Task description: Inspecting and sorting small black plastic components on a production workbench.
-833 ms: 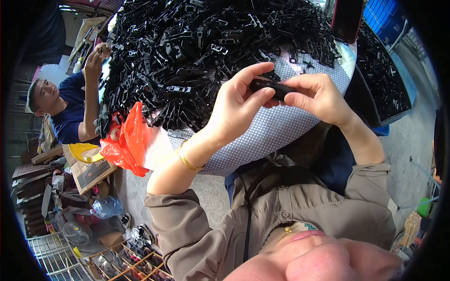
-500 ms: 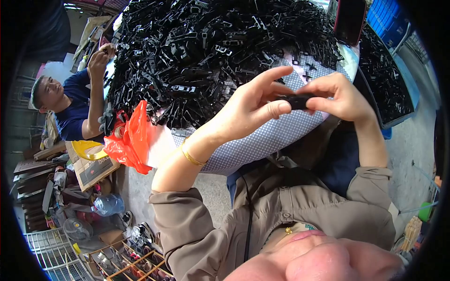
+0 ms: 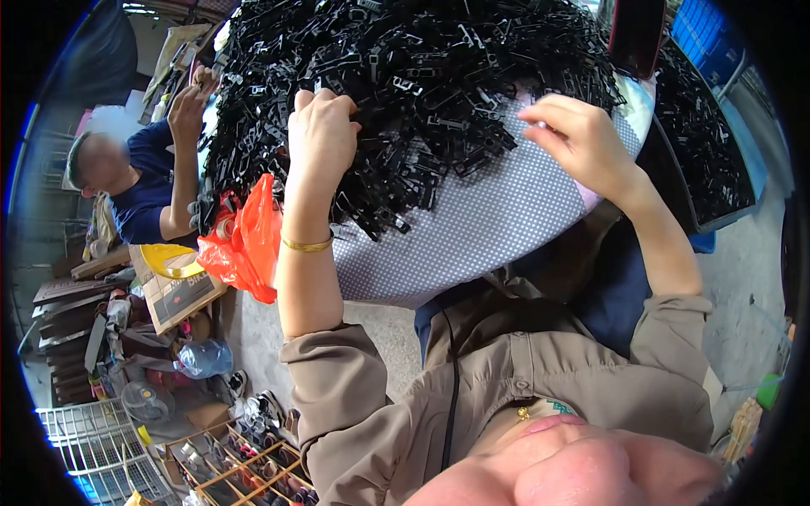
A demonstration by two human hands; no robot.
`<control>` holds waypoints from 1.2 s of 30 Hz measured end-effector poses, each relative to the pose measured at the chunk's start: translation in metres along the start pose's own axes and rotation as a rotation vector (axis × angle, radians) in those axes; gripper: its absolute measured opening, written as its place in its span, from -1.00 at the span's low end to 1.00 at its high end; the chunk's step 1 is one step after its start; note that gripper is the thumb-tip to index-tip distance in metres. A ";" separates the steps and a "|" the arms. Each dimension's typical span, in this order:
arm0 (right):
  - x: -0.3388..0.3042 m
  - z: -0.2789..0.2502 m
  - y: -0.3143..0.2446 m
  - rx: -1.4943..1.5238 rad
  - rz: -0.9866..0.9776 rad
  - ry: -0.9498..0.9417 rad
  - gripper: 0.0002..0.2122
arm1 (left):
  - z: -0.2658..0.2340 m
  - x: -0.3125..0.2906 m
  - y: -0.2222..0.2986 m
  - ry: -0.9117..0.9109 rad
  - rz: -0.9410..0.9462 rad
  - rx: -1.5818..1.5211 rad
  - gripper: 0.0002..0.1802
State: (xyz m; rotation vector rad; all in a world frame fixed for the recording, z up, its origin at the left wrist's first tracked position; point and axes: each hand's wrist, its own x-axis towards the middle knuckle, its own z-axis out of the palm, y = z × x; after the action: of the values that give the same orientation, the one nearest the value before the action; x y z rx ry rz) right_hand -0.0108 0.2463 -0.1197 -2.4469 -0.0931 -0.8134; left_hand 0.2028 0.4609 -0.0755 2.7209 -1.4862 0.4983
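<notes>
A large heap of small black plastic parts (image 3: 439, 76), many with slots and clip-like shapes, covers the far side of a table with a dotted grey-white cover (image 3: 472, 228). My left hand (image 3: 322, 139) is over the heap's left part, back of the hand up. Its fingers curl down among the parts, and the fingertips are hidden. My right hand (image 3: 586, 143) hovers above the cover at the heap's right edge. Its thumb and forefinger are a little apart, and I see no part between them.
A red plastic bag (image 3: 253, 244) hangs at the table's left edge. A dark bin of black parts (image 3: 700, 126) stands on the right, and a dark upright phone-like object (image 3: 637, 38) at the back right. A co-worker (image 3: 139, 181) sits at the left, hands by the heap.
Both hands were together over the cover, holding a black part. They have parted: the left moved left onto the heap, the right slightly away. The part is out of the right hand.
</notes>
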 end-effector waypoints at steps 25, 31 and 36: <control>-0.001 -0.016 0.016 0.022 0.335 -0.091 -0.67 | -0.006 -0.029 0.102 -0.666 -0.157 -1.544 -0.60; -0.005 -0.021 0.019 -0.037 0.389 0.031 -0.86 | -0.003 -0.032 0.102 -0.596 -0.163 -1.430 -0.61; -0.007 -0.021 0.023 -0.117 0.332 -0.056 -0.88 | -0.002 -0.032 0.103 -0.675 -0.101 -1.467 -0.63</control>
State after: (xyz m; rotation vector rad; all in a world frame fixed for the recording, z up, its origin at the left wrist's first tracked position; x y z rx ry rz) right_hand -0.0224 0.2171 -0.1207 -2.5001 0.3407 -0.6172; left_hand 0.1021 0.4307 -0.0980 1.6611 -0.9765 -1.1520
